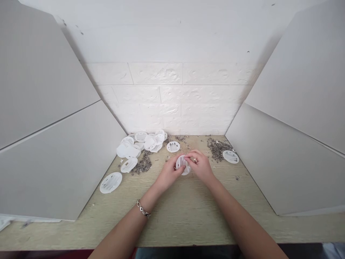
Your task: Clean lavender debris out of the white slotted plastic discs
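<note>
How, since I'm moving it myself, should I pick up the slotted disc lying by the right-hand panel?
Probably pinch the near edge with your fingers, coming from above and your side: the slotted plastic disc lies flat and thin on the wooden board, with the grey panel to its right and dried plant bits to its left.

Forearms (pixel 242 219) bare down to the lower edge of view; left hand (pixel 169 174) and right hand (pixel 201 166) uncovered too. Left wrist (pixel 141 205) wears a silver chain-link bracelet (pixel 143 209), its links chunky, a small charm or clasp hanging from it, too small to tell which.
</note>
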A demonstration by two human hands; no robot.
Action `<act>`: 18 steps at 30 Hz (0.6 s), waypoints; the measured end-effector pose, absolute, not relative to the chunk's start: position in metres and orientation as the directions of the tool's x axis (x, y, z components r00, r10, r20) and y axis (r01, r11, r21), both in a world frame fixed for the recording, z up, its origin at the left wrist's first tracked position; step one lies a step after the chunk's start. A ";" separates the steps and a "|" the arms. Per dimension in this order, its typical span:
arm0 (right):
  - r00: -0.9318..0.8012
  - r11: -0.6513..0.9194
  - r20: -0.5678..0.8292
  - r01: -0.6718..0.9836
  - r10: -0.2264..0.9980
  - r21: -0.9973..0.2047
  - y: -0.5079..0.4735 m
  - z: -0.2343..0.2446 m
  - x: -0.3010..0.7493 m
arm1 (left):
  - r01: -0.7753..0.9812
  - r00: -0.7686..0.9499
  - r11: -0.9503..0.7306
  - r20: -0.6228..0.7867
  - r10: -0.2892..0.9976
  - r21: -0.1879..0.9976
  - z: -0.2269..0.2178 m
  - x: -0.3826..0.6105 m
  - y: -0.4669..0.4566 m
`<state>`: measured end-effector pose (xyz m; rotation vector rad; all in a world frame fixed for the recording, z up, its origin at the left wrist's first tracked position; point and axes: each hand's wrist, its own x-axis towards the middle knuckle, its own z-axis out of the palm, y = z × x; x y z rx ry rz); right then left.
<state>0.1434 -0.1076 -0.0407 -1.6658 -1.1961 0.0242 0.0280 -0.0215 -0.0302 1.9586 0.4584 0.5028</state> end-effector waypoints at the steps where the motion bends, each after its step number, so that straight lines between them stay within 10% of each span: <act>1: 0.508 0.035 0.499 0.675 0.703 -0.737 -0.107 -0.041 0.144 | 0.094 0.842 -0.394 0.139 0.522 0.914 -0.030 0.028 -0.021; 18: 0.619 0.051 0.328 0.421 0.714 -0.905 -0.104 -0.043 0.142 | 0.011 0.879 -0.217 0.094 0.468 0.976 -0.031 0.028 -0.018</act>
